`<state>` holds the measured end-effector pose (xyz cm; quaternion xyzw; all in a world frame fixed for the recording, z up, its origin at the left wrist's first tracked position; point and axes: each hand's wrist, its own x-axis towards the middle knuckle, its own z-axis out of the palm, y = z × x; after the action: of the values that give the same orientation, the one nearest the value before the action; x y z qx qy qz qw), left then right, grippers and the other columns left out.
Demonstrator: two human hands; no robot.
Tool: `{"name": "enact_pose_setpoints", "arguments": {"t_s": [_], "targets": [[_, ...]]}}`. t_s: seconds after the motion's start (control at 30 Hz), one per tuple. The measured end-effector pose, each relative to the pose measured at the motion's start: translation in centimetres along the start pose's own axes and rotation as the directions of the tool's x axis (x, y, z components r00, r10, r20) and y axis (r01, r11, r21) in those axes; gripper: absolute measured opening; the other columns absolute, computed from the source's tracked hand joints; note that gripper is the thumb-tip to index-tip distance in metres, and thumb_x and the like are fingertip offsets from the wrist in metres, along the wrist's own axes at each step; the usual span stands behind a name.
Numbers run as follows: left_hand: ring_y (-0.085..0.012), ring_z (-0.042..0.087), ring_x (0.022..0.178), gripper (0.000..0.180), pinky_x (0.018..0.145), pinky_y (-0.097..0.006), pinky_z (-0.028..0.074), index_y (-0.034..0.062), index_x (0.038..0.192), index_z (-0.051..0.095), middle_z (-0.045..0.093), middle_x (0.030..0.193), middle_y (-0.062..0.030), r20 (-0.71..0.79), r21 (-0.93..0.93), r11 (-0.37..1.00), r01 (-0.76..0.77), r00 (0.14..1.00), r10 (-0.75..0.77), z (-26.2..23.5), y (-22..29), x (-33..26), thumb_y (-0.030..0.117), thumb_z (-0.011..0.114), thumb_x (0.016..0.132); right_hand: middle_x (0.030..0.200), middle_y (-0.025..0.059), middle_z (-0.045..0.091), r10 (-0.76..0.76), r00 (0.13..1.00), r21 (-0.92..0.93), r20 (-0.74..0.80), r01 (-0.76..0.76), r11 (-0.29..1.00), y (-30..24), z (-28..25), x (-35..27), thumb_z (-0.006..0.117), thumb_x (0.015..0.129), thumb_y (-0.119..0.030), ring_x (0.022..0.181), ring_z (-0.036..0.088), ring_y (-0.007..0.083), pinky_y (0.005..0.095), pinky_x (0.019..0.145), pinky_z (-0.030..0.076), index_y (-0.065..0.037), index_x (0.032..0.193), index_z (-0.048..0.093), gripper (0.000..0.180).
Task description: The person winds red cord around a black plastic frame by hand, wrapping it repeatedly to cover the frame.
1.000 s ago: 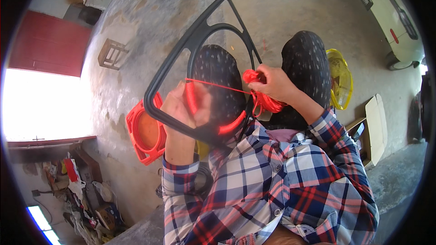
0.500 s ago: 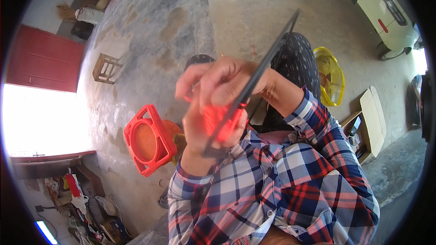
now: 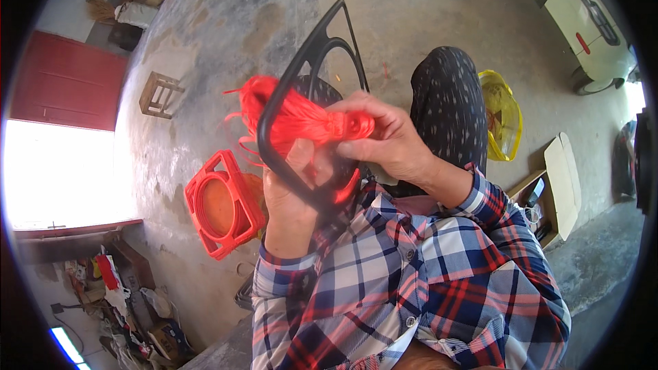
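Observation:
A hank of bright red plastic cord (image 3: 301,120) spans my two hands, its loose strands trailing to the left. My right hand (image 3: 391,138) pinches the gathered, knotted end between thumb and fingers. Under the hank, my left hand (image 3: 291,195) is closed around its lower part; its fingers are blurred and partly covered. A black squarish frame with a round inner ring (image 3: 295,65) stands tilted across the hank and passes in front of my left hand. Whether the left fingers also grip the frame, I cannot tell.
Red square frames with round openings (image 3: 225,204) are stacked to my left. A wooden stool (image 3: 159,94) stands farther left. On my right are a yellow basket (image 3: 513,120) and an open cardboard box (image 3: 563,188). A parked vehicle (image 3: 576,17) is at the far right.
The black frame has turned from nearly edge-on to showing its opening. My right hand has moved right and down and grips the cord's end; the red hank is now spread out in view.

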<state>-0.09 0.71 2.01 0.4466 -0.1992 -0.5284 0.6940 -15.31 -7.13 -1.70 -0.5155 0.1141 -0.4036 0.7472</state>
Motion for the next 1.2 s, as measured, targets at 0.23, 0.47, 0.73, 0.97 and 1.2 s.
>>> {"name": "enact_pose_setpoints", "arguments": {"t_s": [0.23, 0.47, 0.73, 0.97, 1.2], "targets": [[-0.0130, 0.045, 0.059, 0.052, 0.042, -0.023, 0.030, 0.0026, 0.133, 0.044, 0.051, 0.089, -0.0110, 0.232, -0.133, 0.987, 0.087, 0.971, -0.055, -1.7, 1.6, -0.1, 0.023, 0.057, 0.087, 0.095, 0.0057, 0.060, -0.012, 0.882, 0.448, -0.471, 0.251, 0.858, -4.7, -4.6, 2.9, 0.052, 0.094, -0.026, 0.094, 0.061, 0.0201, 0.0390, 0.101, 0.043, -0.002, 0.117, 0.056, 0.033], [-0.0132, 0.047, 0.047, 0.031, 0.037, -0.023, 0.033, 0.0088, 0.111, 0.057, 0.057, 0.075, -0.0061, 0.187, -0.034, 0.999, 0.038, 0.982, -0.031, -5.0, 3.1, 1.6, 0.036, 0.051, 0.097, 0.069, -0.0020, 0.046, -0.150, 0.988, 0.853, 0.030, 0.053, 0.520, -2.1, -12.5, 0.3, 0.042, 0.100, -0.040, 0.055, 0.045, 0.0125, 0.0346, 0.063, 0.045, -0.006, 0.101, 0.057, 0.037], [-0.0119, 0.031, 0.032, 0.041, 0.027, -0.025, 0.019, 0.0016, 0.098, 0.060, 0.047, 0.055, -0.0039, 0.140, -0.080, 0.987, 0.139, 0.982, -0.127, -5.5, 3.4, 2.2, 0.038, 0.042, 0.099, 0.065, 0.0026, 0.054, 0.293, 0.933, 0.533, -0.208, -0.143, 0.834, 2.5, -11.5, -1.5, 0.053, 0.095, -0.039, 0.051, 0.048, 0.0138, 0.0312, 0.059, 0.049, -0.008, 0.097, 0.058, 0.032], [-0.0116, 0.034, 0.032, 0.048, 0.027, -0.024, 0.021, -0.0028, 0.095, 0.062, 0.052, 0.057, -0.0110, 0.171, 0.057, 0.977, 0.205, 0.962, -0.212, -3.9, 3.1, 1.9, 0.041, 0.043, 0.097, 0.081, 0.0158, 0.066, 0.238, 0.933, -0.634, -0.269, -0.358, 0.686, 7.1, -7.6, -0.5, 0.063, 0.086, -0.041, 0.076, 0.064, 0.0268, 0.0336, 0.070, 0.048, 0.000, 0.110, 0.059, 0.048], [-0.0105, 0.031, 0.031, 0.055, 0.029, -0.024, 0.022, -0.0034, 0.089, 0.065, 0.050, 0.048, -0.0106, 0.137, 0.124, 0.966, 0.226, 0.960, -0.243, -2.7, 3.0, 1.2, 0.047, 0.044, 0.096, 0.091, 0.0243, 0.065, 0.327, 0.932, -0.864, -0.156, -0.289, 0.412, 6.0, -4.7, 0.1, 0.055, 0.088, -0.054, 0.089, 0.062, 0.0426, 0.0467, 0.077, 0.047, -0.001, 0.107, 0.058, 0.056]]}}
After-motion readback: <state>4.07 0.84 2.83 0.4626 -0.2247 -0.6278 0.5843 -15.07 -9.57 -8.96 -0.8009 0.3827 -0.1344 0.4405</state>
